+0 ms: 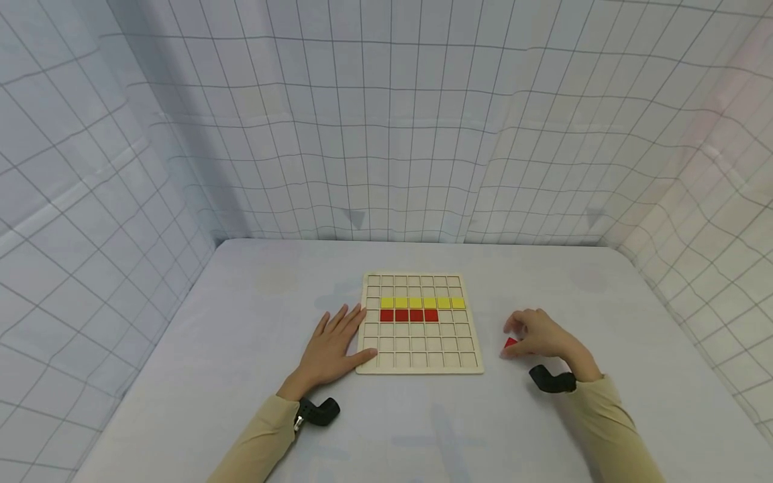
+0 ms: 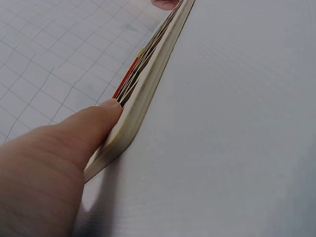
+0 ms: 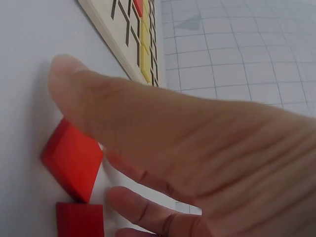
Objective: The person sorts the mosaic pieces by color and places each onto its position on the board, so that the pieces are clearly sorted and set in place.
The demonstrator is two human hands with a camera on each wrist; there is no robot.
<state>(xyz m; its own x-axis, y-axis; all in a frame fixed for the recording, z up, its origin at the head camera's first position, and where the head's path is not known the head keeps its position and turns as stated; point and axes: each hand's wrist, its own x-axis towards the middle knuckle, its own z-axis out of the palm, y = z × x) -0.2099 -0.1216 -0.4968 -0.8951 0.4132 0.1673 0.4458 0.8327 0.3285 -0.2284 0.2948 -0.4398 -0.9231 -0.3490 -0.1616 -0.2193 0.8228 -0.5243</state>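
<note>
A pale wooden board (image 1: 429, 362) with a grid of square recesses lies flat on the table. It bears a row of yellow tiles (image 1: 417, 303) and below that a shorter row of red tiles (image 1: 408, 315). My left hand (image 1: 329, 352) rests spread at the board's left side, its thumb (image 2: 94, 123) on the lower left corner. Right of the board, my right hand (image 1: 540, 337) reaches down with bent fingers round a loose red tile (image 3: 74, 160). The thumb passes over this tile; the fingers look apart from it. Another red tile (image 3: 80, 219) lies beside it.
A white table (image 1: 253, 322) carries everything. White cloth with a dark grid (image 1: 386, 134) hangs behind and at both sides. Each wrist wears a black device (image 1: 323, 412).
</note>
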